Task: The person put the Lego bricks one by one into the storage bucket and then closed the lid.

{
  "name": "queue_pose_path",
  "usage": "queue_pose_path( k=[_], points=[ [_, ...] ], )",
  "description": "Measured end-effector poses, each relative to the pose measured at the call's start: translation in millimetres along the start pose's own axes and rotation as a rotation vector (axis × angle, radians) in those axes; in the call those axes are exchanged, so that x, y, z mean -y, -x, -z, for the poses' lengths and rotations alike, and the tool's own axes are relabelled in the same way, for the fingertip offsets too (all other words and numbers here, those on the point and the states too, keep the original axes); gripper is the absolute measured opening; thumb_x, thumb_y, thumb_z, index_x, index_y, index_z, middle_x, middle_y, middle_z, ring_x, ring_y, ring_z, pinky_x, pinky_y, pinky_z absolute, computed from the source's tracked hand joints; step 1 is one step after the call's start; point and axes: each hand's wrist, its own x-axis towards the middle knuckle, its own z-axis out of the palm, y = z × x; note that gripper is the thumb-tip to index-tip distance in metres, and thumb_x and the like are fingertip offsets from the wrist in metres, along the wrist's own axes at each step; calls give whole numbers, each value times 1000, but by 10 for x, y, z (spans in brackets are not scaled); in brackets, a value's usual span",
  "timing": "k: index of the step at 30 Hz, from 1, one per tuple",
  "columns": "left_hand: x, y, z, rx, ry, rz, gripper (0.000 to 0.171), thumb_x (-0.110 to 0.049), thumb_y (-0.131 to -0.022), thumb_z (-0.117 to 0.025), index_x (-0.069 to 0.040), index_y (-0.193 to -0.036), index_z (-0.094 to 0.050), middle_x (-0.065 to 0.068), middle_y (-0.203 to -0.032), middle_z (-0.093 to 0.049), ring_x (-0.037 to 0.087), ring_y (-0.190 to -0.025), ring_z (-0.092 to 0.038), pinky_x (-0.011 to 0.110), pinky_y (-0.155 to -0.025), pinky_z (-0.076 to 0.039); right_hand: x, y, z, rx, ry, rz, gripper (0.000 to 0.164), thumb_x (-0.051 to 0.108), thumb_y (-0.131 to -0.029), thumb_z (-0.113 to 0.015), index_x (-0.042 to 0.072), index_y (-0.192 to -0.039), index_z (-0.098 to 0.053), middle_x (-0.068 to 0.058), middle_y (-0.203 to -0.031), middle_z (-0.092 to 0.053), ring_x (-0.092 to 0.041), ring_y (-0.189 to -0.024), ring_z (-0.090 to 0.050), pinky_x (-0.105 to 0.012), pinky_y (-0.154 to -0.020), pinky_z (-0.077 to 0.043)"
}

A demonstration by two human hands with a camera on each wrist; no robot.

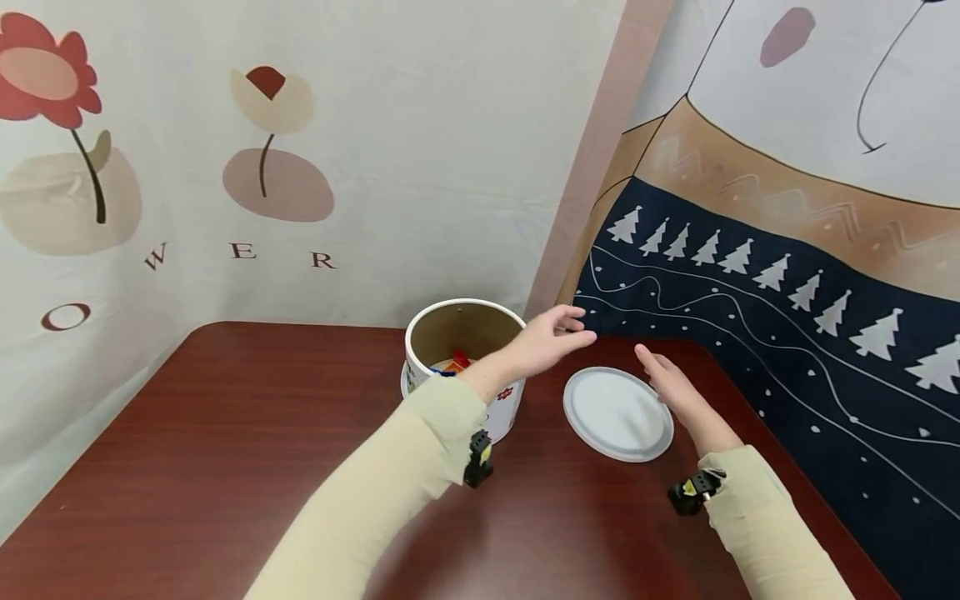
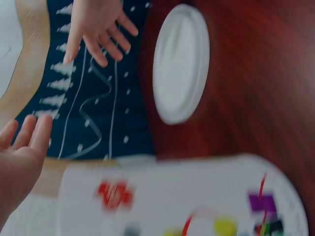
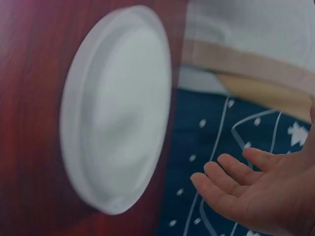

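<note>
A round white lid lies on the table, its rim turned up like a shallow dish. To its left stands a white bucket with printed pictures, partly covered by the left forearm. Red, orange and blue pieces show inside it. My left hand is raised past the bucket's right rim, fingers loosely extended and holding nothing. On the lid's far right side, my right hand hovers with fingers stretched out, also holding nothing. The right wrist view shows the lid beside that hand.
The dark red wooden table ends at a pale flower-printed cloth behind. On the right hangs a dark blue cloth with white trees. Another white rim peeks out at the bucket's left side.
</note>
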Motion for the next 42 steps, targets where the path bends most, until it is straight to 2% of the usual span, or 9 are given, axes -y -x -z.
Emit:
queue_pose_path(
  k=[6,11,16,21,29,37,42],
  points=[
    [117,-14,-389,16,-50,94,53,-34,-93,-55,-8,-137,-43,11,-134,-52,22,-124,-50,32,-101,-43,-296,-54,36,4,5,-83,94,66,-92,-15,-10,-145,1,-35,-150,-5,-50,-137,-14,-62,-108,-21],
    [341,-15,-673,-52,-104,162,55,-33,-93,-54,-1,-136,-42,16,-136,-50,26,-125,-48,36,-103,-41,-511,-98,20,17,8,-137,97,68,-90,-16,-10,-145,3,-34,-150,-1,-50,-137,-11,-62,-110,-16],
    [599,6,-836,-86,-124,240,56,-31,-93,-53,5,-135,-40,21,-136,-48,29,-126,-46,39,-104,-40,-639,-134,-19,18,4,-147,97,68,-91,-17,-11,-145,0,-35,-149,-3,-50,-136,-13,-63,-108,-18],
    [762,46,-884,-79,-127,300,59,-29,-93,-52,8,-135,-38,25,-137,-43,33,-130,-41,42,-107,-36,-676,-159,-45,11,0,-142,94,64,-93,-20,-12,-144,0,-35,-149,-3,-49,-137,-12,-59,-112,-15],
    [873,34,-880,-47,-148,359,59,-26,-91,-54,11,-135,-38,26,-137,-45,32,-129,-43,42,-106,-38,-649,-182,-47,-14,74,-162,95,64,-93,-21,-14,-143,1,-35,-150,0,-48,-139,-5,-55,-114,-9],
    [896,-21,-907,-53,-116,383,56,-21,-88,-56,8,-133,-42,21,-133,-51,28,-122,-50,39,-103,-41,-711,-177,-18,-36,87,-135,93,63,-93,-21,-15,-143,-12,-37,-147,-14,-48,-135,-20,-55,-112,-20],
    [876,-45,-893,-65,-61,357,54,-8,-83,-55,8,-133,-42,20,-131,-51,26,-118,-50,37,-101,-42,-728,-149,-1,-122,30,-136,81,53,-97,-25,-15,-141,-20,-37,-145,-20,-48,-134,-25,-53,-111,-25]
  ],
)
